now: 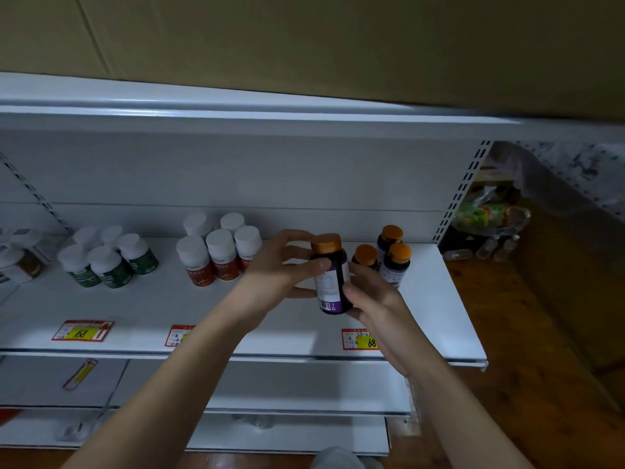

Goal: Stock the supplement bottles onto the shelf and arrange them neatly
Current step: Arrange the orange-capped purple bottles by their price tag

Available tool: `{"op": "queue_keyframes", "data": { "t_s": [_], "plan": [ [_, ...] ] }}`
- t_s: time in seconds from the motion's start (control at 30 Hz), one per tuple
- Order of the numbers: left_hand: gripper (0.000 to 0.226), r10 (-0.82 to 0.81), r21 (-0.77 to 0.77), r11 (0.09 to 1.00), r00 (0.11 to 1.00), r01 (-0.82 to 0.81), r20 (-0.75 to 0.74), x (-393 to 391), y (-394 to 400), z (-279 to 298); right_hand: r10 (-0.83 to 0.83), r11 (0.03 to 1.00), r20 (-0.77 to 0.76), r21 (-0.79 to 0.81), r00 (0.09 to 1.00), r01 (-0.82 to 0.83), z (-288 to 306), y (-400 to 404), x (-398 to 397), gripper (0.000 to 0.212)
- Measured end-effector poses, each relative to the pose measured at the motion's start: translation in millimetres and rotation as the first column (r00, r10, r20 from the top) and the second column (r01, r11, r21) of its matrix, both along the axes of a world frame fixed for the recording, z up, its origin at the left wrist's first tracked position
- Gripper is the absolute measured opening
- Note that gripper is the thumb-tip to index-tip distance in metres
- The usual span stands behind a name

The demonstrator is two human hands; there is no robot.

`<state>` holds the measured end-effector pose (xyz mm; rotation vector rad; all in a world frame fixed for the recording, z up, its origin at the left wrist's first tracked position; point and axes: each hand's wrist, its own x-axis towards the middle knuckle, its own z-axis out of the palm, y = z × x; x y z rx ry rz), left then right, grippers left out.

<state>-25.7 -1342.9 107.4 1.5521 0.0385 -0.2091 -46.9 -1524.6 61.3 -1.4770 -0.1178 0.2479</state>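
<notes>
A dark purple supplement bottle with an orange cap is held just above the white shelf. My left hand grips its left side, thumb across the front. My right hand holds its lower right side. Right behind it, three matching orange-capped bottles stand on the shelf. Several white-capped bottles with red labels stand in a cluster at the middle. Several white-capped green bottles stand further left.
Price tags lie along the shelf's front edge. More containers sit at the far left. A lower shelf juts out below. To the right are a wooden floor, small bottles and a bag of goods.
</notes>
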Motion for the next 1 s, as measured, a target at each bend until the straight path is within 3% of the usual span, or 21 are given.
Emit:
{"op": "queue_keyframes", "data": {
  "t_s": [0.07, 0.13, 0.23, 0.33, 0.43, 0.57, 0.63, 0.77, 0.83, 1.0],
  "plan": [
    [0.028, 0.009, -0.051, 0.999, 1.000, -0.010, -0.022, 0.1, 1.8, -1.1, 0.043, 0.993, -0.052, 0.111, 0.998, -0.037, 0.3, -0.2, 0.0, 0.033],
    [0.022, 0.000, -0.066, 0.998, 1.000, -0.001, -0.018, 0.2, 2.1, -3.3, 0.025, 0.993, -0.039, 0.115, 0.999, -0.020, -1.1, 1.3, -0.1, 0.033],
    [0.026, -0.033, -0.046, 0.998, 0.999, 0.033, 0.006, -0.6, 1.7, -5.2, -0.069, 0.998, 0.015, -0.011, 0.997, 0.069, -4.9, 4.9, -0.4, 0.032],
    [0.035, -0.060, 0.082, 0.995, 0.998, 0.058, 0.030, -1.1, 2.2, -8.6, -0.129, 0.974, 0.106, -0.175, 0.986, 0.146, -6.7, 7.0, 0.5, 0.043],
    [0.049, -0.071, 0.153, 0.986, 0.997, 0.066, 0.026, -1.2, 0.1, -12.2, -0.150, 0.961, 0.123, -0.216, 0.981, 0.174, -8.1, 10.1, 0.3, 0.051],
    [0.046, -0.056, 0.103, 0.993, 0.998, 0.052, 0.031, -0.5, 0.4, -13.5, -0.137, 0.959, 0.117, -0.231, 0.984, 0.161, -11.4, 11.2, -1.4, 0.048],
    [0.047, -0.058, 0.047, 0.997, 0.998, 0.057, 0.009, -0.9, 3.4, -15.0, -0.085, 0.979, 0.077, -0.180, 0.993, 0.097, -11.4, 7.9, -0.7, 0.043],
    [0.039, -0.030, -0.088, 0.996, 0.998, 0.026, -0.053, -1.4, 7.9, -17.7, 0.068, 0.989, -0.060, 0.132, 0.996, -0.060, -11.8, 1.9, -3.1, 0.044],
    [0.032, -0.021, -0.094, 0.995, 0.998, 0.016, -0.059, -1.8, 7.6, -19.1, 0.089, 0.984, -0.065, 0.159, 0.994, -0.078, -11.9, 1.0, -5.4, 0.044],
    [0.033, -0.091, -0.076, 0.993, 0.994, 0.086, -0.057, -5.4, 4.5, -17.3, -0.044, 0.997, 0.033, -0.067, 0.998, 0.047, -11.8, 3.4, -5.4, 0.049]
  ]
}}
